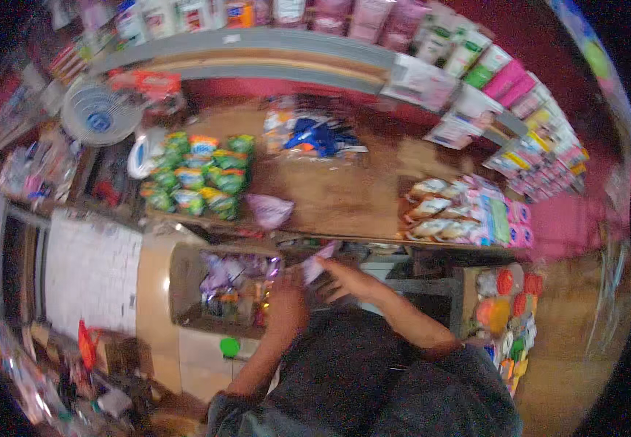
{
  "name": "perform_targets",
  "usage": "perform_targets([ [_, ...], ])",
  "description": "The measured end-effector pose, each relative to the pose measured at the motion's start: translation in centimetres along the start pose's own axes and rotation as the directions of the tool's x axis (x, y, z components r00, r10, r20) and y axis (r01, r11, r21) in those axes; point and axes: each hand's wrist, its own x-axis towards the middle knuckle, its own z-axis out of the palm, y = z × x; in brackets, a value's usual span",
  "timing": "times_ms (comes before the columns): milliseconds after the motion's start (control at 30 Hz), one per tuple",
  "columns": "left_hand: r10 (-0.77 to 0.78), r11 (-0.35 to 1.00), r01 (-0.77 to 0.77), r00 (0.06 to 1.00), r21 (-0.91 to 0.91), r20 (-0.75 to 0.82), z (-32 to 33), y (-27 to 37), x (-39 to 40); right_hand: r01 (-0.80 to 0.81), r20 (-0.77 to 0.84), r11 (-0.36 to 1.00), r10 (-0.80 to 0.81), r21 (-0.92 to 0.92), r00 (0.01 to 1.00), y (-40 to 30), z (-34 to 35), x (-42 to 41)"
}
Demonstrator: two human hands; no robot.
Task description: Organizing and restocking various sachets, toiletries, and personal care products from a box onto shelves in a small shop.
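Note:
A small pale purple packet (318,263) is at the fingertips of my right hand (345,279), which seems to pinch it between thumb and finger while the other fingers spread below. My left hand (290,292) is close by on the left, at the right end of an open bin (178,289). Blur hides its fingertips, so its hold on anything is unclear. Shiny purple packets (225,276) lie inside the bin, with orange and dark wrappers among them. Another light purple packet (270,211) rests at the front edge of the wooden shelf (343,199).
Green packets (206,177) are stacked on the shelf beside a fan (101,112). Brown-and-white packs (438,210) are at its right end. Blue-and-orange packets (315,136) lie further back. Tubes and boxes line the upper shelf (272,52). A red-capped group of containers (504,281) is right of me.

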Motion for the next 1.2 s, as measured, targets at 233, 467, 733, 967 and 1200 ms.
perform_targets([
  [233, 0.136, 0.974, -0.112, 0.984, 0.195, -0.116, 6.4, 1.5, -1.4, -0.156, -0.03, 0.973, 0.163, 0.172, 0.986, 3.5, -4.2, 0.7],
  [467, 0.071, 0.995, -0.079, 0.989, -0.059, -0.133, 2.4, -2.1, -2.8, -0.011, 0.203, 0.997, 0.026, -0.075, 0.979, 2.7, -0.8, 2.4],
  [733, -0.595, 0.717, 0.616, 0.784, -0.325, 0.173, 2.9, -19.3, -1.3, 0.148, 0.222, 0.962, -0.097, -0.229, 0.97, 3.1, 2.2, 6.1],
  [967, -0.507, 0.801, 0.515, 0.855, -0.305, 0.112, 8.1, -20.4, 4.4, 0.137, 0.12, 0.897, -0.095, -0.419, 0.988, 7.6, 3.1, 7.9],
  [1200, -0.369, 0.888, 0.37, 0.928, -0.275, 0.057, 13.6, -23.5, 5.1, 0.065, 0.009, 0.892, -0.068, -0.447, 0.998, 12.7, 4.4, 12.5],
])
